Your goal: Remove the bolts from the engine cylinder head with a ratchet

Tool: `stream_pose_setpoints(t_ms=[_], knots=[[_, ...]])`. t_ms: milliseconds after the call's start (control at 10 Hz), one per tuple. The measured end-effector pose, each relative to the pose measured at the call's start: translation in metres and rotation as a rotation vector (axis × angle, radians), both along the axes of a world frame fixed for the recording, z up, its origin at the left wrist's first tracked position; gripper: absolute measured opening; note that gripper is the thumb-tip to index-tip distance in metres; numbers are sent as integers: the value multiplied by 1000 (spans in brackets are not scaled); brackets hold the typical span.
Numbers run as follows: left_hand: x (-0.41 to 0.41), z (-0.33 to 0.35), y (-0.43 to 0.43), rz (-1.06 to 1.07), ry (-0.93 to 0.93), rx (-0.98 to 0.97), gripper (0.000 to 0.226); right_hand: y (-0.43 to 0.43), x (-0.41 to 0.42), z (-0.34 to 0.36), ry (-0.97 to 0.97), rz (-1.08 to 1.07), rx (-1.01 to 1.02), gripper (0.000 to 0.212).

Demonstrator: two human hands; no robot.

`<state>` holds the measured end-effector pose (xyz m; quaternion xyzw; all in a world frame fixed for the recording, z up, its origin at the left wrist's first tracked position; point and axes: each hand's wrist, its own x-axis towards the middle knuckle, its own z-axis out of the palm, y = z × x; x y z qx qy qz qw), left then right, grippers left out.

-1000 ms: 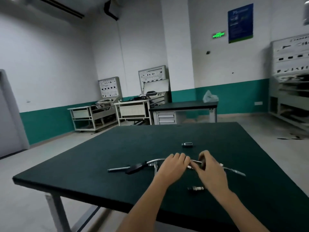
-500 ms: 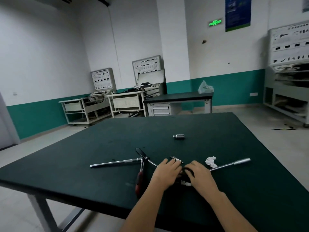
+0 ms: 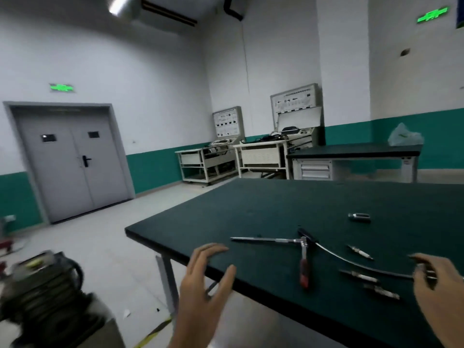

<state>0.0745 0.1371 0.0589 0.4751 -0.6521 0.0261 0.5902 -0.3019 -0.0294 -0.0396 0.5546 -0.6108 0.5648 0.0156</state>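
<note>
Both hands had separated since half a second earlier, when they lay side by side over the tools at the near edge, and the view had swung left. At inspection the left hand (image 3: 203, 280) was spread wide open, fingers straight and apart. It hovered at the near left edge of the tabletop (image 3: 251, 209) and held nothing. The right hand (image 3: 438, 288) stood well apart at the right margin with its fingers curled. A metallic glint showed between them at the end of the curved flexible shaft (image 3: 351, 262). Blur prevented confirming whether the hand gripped the shaft.

The ratchet (image 3: 304, 262) lay flat on the tabletop between the two hands, touched by neither. Its long axis ran near to far, with the red handle pointing toward the person and the metal head pointing away. An extension bar (image 3: 261, 239) lay crosswise, its right end meeting the ratchet head and its free end pointing left. A socket (image 3: 359, 217) lay on its side farther back, apart from the other tools. Small metal pieces (image 3: 359, 275) lay near the right hand.

A dark machine part (image 3: 37, 285), too blurred to identify, sat low at the left, off the tabletop.
</note>
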Motion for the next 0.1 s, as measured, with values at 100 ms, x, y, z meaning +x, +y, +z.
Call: stream_pose_setpoints(t_ms=[100], knots=[[89,46,101,201,-47,0,39,-46,-23,-21,35,105,24,24]])
